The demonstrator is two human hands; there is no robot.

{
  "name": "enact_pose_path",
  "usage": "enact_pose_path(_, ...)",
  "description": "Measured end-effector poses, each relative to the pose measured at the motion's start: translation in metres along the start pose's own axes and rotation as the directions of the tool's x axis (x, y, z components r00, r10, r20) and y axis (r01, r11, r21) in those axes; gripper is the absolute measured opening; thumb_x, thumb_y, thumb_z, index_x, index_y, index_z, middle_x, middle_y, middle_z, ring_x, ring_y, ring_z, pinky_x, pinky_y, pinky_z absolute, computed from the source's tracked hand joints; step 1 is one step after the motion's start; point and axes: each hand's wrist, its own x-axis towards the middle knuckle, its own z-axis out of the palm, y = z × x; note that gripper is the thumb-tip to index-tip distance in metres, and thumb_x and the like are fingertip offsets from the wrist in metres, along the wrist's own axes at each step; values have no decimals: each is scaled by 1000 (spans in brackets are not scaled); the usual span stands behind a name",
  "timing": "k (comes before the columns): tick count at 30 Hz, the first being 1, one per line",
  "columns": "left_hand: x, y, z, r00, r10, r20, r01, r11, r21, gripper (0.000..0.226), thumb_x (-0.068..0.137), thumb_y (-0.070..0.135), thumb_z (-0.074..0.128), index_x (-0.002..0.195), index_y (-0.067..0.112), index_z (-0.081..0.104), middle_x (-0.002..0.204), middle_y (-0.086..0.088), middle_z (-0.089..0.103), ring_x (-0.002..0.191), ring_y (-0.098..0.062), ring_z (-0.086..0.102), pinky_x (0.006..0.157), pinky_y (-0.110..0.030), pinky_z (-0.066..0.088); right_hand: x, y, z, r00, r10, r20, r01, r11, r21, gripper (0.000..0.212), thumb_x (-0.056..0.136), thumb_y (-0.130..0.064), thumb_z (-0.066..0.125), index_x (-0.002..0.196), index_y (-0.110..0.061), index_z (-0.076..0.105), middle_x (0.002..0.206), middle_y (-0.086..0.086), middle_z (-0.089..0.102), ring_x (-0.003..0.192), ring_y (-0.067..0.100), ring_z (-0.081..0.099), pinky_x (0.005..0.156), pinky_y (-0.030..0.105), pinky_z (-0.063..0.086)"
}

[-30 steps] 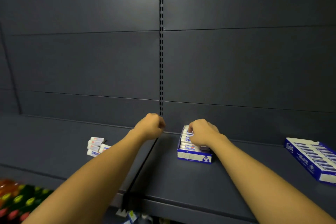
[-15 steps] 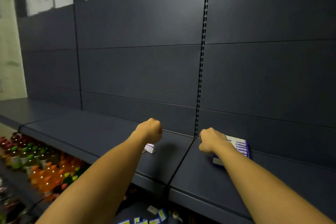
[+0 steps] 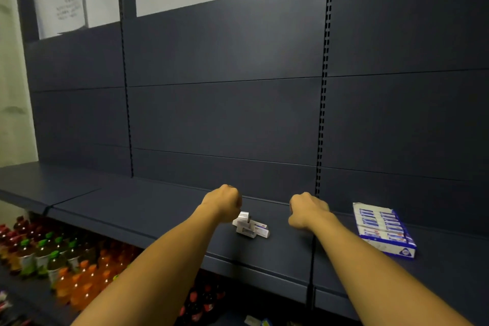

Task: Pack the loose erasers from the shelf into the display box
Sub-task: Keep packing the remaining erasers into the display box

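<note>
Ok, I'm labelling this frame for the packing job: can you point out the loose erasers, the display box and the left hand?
loose erasers [image 3: 250, 228]: head view, on the middle of the small white pile.
display box [image 3: 383, 227]: head view, on the packed rows inside it.
left hand [image 3: 223, 202]: head view, on the back of the hand.

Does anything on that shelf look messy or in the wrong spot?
Yes. A few loose erasers lie jumbled at odd angles on the shelf, just by the left hand, not in the display box, which sits off to the right, its rows neat.
</note>
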Motion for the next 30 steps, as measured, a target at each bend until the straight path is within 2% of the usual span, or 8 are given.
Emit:
enact_pose_path(7,-4,-28,4,997,82,-3,-82,996,-47,29,94,11,55,117,14,73,119,-6,69,98,-27,67,86,-40,59,-1,-35,5,999,32,9,-32,999,14,21,89,-15,56,109,-15,63,100,4,58,83,24,58,68,33,47)
enact_pose_path(12,7,-43,13,996,89,23,-87,993,-77,28,94,12,56,116,14,73,117,-7,69,98,-27,67,87,-42,59,8,-47,6,1000,24,20,-25,999,26,25,88,-15,56,111,-15,63,109,5,62,91,25,62,74,34,51)
enact_pose_path(16,24,-51,21,995,98,31,-95,991,-91,29,94,9,55,116,13,73,119,-7,69,101,-27,67,89,-43,59,22,-49,5,1000,13,13,-14,999,52,25,86,-12,55,108,-15,65,107,6,62,87,25,61,71,32,48)
enact_pose_path(23,63,-56,38,986,143,83,-134,985,-106,31,100,7,53,125,12,69,129,-9,66,114,-27,64,101,-41,53,54,-41,12,999,-28,21,25,990,139,27,85,-10,57,107,-19,69,110,5,64,94,26,63,80,38,57)
enact_pose_path(30,93,-62,48,963,210,168,-194,975,-106,27,97,16,63,122,13,72,125,-7,70,112,-25,66,100,-39,53,75,-31,17,998,-51,48,41,982,186,21,85,-12,61,102,-20,71,109,4,64,94,25,64,83,39,58)
